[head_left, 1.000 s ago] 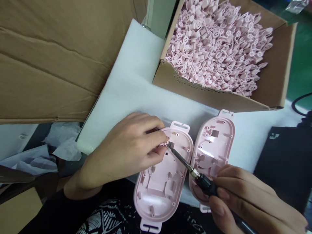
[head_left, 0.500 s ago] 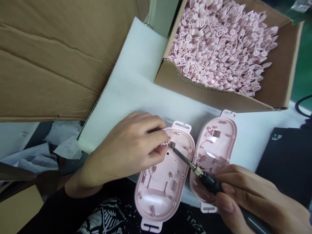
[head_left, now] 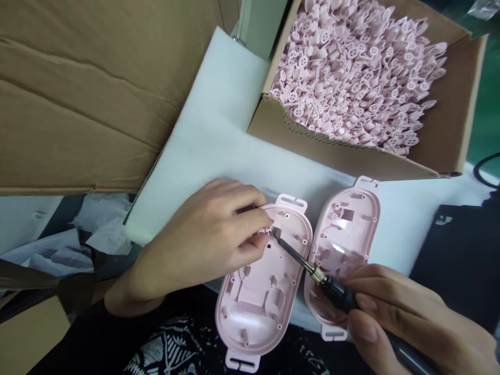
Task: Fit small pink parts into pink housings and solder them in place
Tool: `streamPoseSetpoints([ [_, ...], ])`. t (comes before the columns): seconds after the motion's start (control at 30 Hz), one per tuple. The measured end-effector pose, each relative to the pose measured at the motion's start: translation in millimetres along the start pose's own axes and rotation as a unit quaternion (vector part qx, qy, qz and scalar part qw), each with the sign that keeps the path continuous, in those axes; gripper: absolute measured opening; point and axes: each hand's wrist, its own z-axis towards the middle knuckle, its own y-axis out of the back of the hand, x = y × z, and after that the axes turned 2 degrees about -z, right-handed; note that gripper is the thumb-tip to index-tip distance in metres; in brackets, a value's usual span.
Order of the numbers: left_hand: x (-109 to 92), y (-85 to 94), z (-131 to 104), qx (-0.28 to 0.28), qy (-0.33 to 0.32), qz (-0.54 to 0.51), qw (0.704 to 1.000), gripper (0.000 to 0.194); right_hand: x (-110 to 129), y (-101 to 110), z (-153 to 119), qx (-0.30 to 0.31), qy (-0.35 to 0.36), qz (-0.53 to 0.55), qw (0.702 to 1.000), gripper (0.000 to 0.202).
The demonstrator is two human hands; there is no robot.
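Note:
My right hand [head_left: 414, 317] is closed round the black handle of a soldering iron [head_left: 339, 292]. The iron's dark tip reaches into a pink oval plastic shell [head_left: 260, 291], meeting it near the small square opening in its upper part. Over that shell's upper left edge, my left hand [head_left: 214, 234] is closed, thumb and fingers pinched together close to the iron's tip. Whatever the pinch holds is too small and too covered to make out. A second pink plastic shell [head_left: 347, 224] lies just to the right, partly covered by the iron and my right hand.
A cardboard box [head_left: 336, 153] heaped with small pink plastic parts [head_left: 351, 78] stands behind the shells. White foam sheet [head_left: 207, 135] covers the work surface. A large cardboard panel [head_left: 89, 94] rises at the left, and a black flat object [head_left: 457, 260] lies at the right.

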Motion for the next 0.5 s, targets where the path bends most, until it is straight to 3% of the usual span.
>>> streamPoseSetpoints([
  [0.23,1,-1.5,0,0.008,0.005,0.002,1.000,0.011,-4,-5,-1,-0.082,0.013,0.008,0.997,0.006],
  [0.4,0,-0.9,0,0.003,0.004,0.005,1.000,0.010,-1,1,-1,-0.004,0.006,-0.007,1.000,0.009],
  [0.5,0,-0.8,0,0.004,0.007,0.005,1.000,0.010,2,5,2,-0.002,0.017,-0.017,1.000,0.012],
])
